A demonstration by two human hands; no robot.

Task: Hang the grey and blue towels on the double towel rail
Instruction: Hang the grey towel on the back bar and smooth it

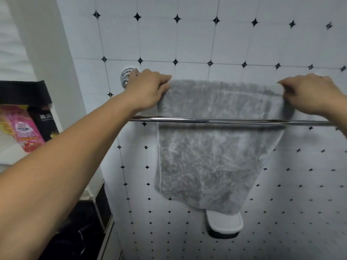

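Over at the far left, a pink printed packet point(26, 132) stands on a white ledge with a dark box point(46, 124) just beside it and a strip of black cloth point(24, 92) above them. The person's bare forearm reaches up from there. The left hand point(148, 89) has its fingers curled over the top left corner of a fluffy grey towel point(212, 156) and grasps it, right beside the round chrome wall mount point(127, 77) of the rail.

The towel is folded over the top at about the height of that mount; the bar it lies on is covered by the cloth. Its front flap falls behind the straight chrome front bar point(225, 121), which crosses it from side to side. The flap hangs down flat against the white tiled wall with small black diamonds point(187, 34), and its lower edge slopes a little towards the right. Just under that edge a white rounded object on a dark base point(224, 221) sticks out, partly hidden by the towel.

On the right, the right hand point(309, 94) grips the towel's top right corner, its fingers bent down over the edge and its thumb pointing inward. The wrist lies above the front bar.
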